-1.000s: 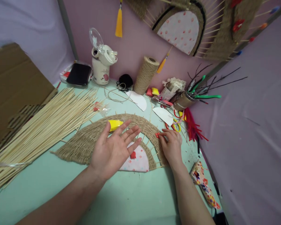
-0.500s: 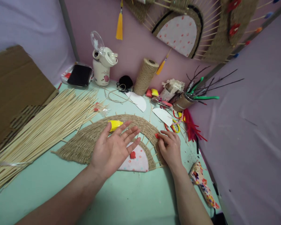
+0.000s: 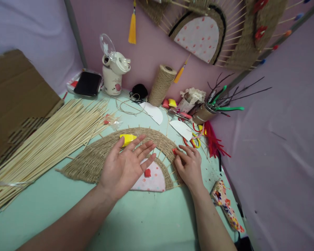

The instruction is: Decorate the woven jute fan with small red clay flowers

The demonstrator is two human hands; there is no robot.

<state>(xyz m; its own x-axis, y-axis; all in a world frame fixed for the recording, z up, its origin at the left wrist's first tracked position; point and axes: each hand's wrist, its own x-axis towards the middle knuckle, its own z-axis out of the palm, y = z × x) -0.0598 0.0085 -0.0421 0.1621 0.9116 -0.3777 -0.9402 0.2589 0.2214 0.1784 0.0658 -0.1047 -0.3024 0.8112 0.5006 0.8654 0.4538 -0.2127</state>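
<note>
The left hand (image 3: 125,167) lies spread, palm down and fingers fanned, flat on the half-round mat of tan jute twine woven over thin bamboo ribs (image 3: 94,158), which rests mid-table on the mint-green tabletop (image 3: 146,219). The flat hand seems to pin the weave so that it cannot slide. Its fingertips point toward one o'clock and reach just short of a yellow, folded plastic packet (image 3: 127,139), which sits on the mat at twelve o'clock from the palm. The right hand (image 3: 189,165) is at the mat's three o'clock edge, with thumb and forefinger pinched on a small red lump (image 3: 174,151). The lump is at the tip of one protruding rib, though whether it is already on the stick is too fine to tell. The other fingers curl loosely and rest on the rim, probably to brace the pinch. A second red lump (image 3: 148,172) lies on the pink-dotted white fabric half-circle (image 3: 154,181) at the mat's centre, just beside the left fingers. A loose sheaf of pale bamboo skewers (image 3: 49,139) fans out at nine o'clock. A tall spool of jute twine (image 3: 162,84) stands at twelve o'clock by the wall. A cardboard tube of green-handled tools (image 3: 204,112) leans at two o'clock.
</note>
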